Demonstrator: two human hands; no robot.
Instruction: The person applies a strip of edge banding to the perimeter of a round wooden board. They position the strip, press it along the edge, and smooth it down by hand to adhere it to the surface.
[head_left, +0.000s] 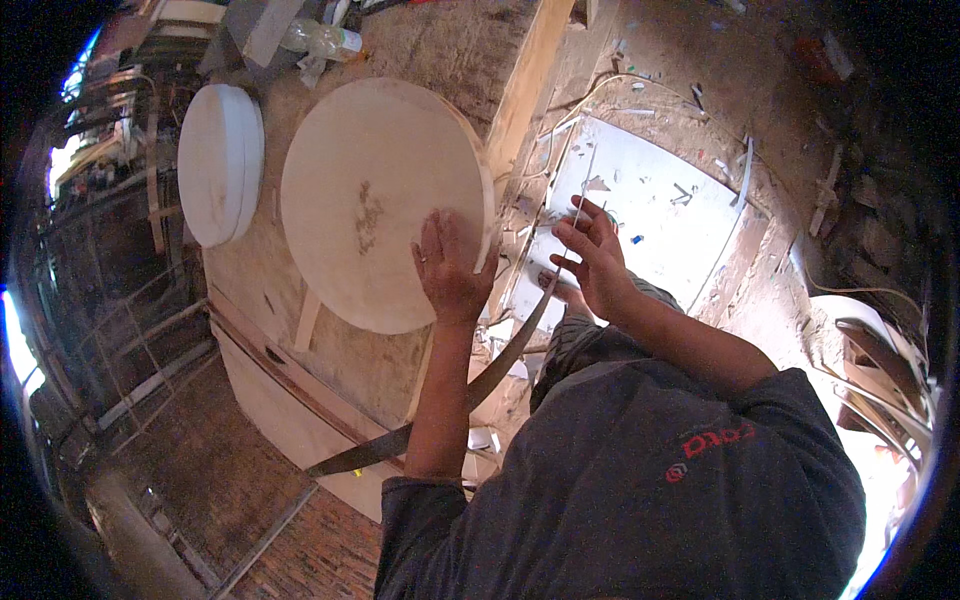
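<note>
The table [373, 362] spreads across the left, its surface brown and worn. On it lies a broad, pale round wooden disc [340, 180], with a dark smudge near its middle. Right of the table is a white panel [675, 185], littered with scraps. Left of the disc sits a white, two-layered round piece [212, 165]. A long dark strip [385, 447] runs from the near table edge up to the right hand [597, 262], whose half-curled fingers loosely hold it. The left hand [452, 265] rests on the disc's right side, fingers extended, gripping nothing. Far left lies a clear bottle [322, 40].
</note>
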